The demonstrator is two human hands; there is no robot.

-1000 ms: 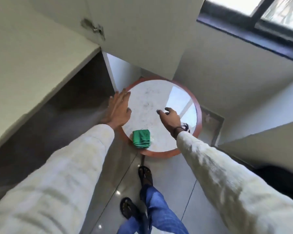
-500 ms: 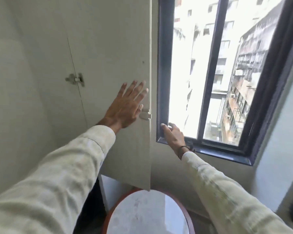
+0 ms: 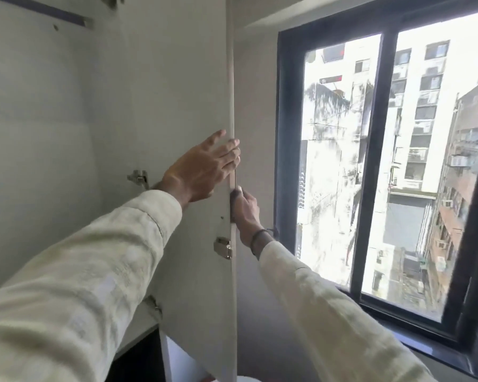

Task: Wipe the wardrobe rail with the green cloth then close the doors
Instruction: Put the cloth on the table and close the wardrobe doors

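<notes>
The white wardrobe door stands open, its free edge running down the middle of the view. My left hand lies flat on the door's inner face, fingers reaching its edge. My right hand is on the far side of that edge, closed around it with the thumb showing; whether it grips a handle is hidden. The dark wardrobe rail runs across the top left inside the wardrobe. The green cloth is out of view.
A metal hinge and a door latch sit on the inner side. A dark-framed window fills the right wall close to the door edge. A dark lower compartment opens below.
My view has risen from the round table with the green cloth to the door. My left hand slid to the door's edge and my right hand moved from the window sill onto it.
</notes>
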